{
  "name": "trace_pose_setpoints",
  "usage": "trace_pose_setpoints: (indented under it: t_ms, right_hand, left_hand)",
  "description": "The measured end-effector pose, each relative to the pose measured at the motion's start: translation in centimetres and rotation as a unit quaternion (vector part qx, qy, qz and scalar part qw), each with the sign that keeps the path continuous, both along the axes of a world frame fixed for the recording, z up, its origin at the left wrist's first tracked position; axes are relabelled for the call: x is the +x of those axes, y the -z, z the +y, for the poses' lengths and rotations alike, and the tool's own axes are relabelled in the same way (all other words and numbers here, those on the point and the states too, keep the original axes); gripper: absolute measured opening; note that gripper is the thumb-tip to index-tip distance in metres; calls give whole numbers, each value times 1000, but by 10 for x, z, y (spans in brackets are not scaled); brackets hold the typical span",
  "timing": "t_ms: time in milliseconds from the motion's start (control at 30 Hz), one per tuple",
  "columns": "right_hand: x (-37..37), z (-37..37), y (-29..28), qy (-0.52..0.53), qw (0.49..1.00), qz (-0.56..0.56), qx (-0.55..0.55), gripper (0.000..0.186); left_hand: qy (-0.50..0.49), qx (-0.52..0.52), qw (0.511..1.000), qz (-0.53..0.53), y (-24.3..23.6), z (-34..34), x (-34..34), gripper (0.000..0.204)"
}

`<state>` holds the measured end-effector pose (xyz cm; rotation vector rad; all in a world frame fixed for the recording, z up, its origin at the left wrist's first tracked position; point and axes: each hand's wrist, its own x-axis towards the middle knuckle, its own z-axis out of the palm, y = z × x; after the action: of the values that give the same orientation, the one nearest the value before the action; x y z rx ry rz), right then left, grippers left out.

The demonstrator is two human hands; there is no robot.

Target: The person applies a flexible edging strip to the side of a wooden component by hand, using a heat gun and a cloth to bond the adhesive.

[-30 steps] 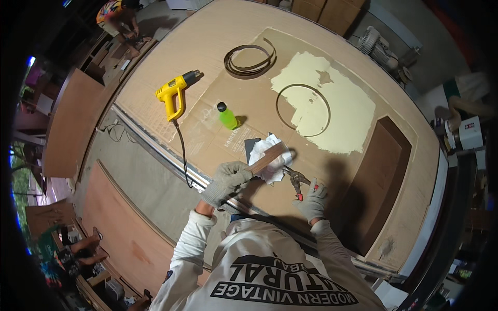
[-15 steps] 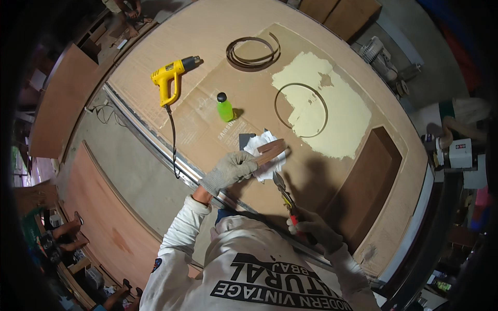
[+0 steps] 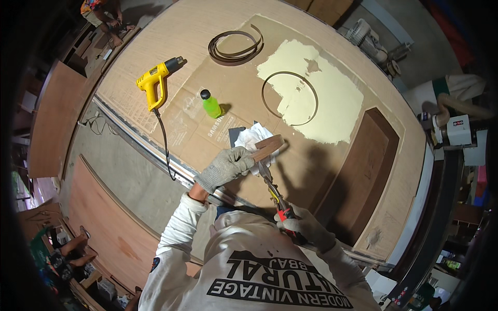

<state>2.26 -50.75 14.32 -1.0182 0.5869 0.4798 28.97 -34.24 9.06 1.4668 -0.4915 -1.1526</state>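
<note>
bench (image 3: 171,36) topped partly with cardboard (image 3: 244,111). left hand (image 3: 226,167) pinches a brown strip (image 3: 268,149) above it, inboard of the near edge; right hand (image 3: 313,229) grips red-handled snips (image 3: 274,193), tips close by. risk: left hand could get nipped if the strip slips.

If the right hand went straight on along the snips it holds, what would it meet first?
The snips would likely reach the brown strip in the left hand first; depth is unclear, so they might pass beneath it toward the white wad.
</note>
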Motion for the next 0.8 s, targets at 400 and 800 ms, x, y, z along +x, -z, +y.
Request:
trace_pose_setpoints:
  t_ms: [400, 800]
  right_hand:
    - [-9, 2, 18, -53, 992, 8, -118, 34]
    - [-11, 10, 12, -30, 982, 21, -183, 19]
  left_hand:
    - [34, 56, 997, -29, 1, -3, -6, 26]
    - [17, 92, 995, -34, 1, 3, -14, 28]
